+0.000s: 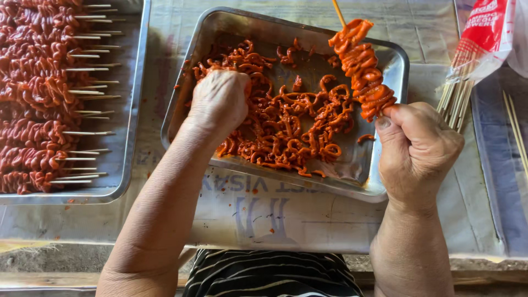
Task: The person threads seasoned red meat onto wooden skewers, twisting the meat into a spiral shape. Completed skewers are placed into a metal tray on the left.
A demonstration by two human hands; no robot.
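Your left hand [220, 102] is curled knuckles-up, fingertips buried in the loose coils of orange-red marinated meat [286, 126], pinching at a few of them; the forearm runs in from below at a slant. Your right hand [418, 148] is closed in a fist just right of the tray, thumb pressed on top, gripping the lower end of one bamboo skewer [360, 63] that tilts up and away from it. That skewer carries a tight, ruffled stack of the same glossy meat, with its bare pointed tip showing above.

Under and between your hands sits one rectangular metal tray [360, 168], shiny and smeared with sauce, the meat heaped mostly on the side of your left hand. Well left of your left hand, a second metal tray [124, 159] holds many finished skewers in rows, too crowded to count, their pale sticks pointing toward you. Beyond your right hand lies a bundle of bare sticks [455, 102] spilling from a red and white plastic packet [484, 36]. The tabletop [264, 217] is covered with creased printed sheeting.
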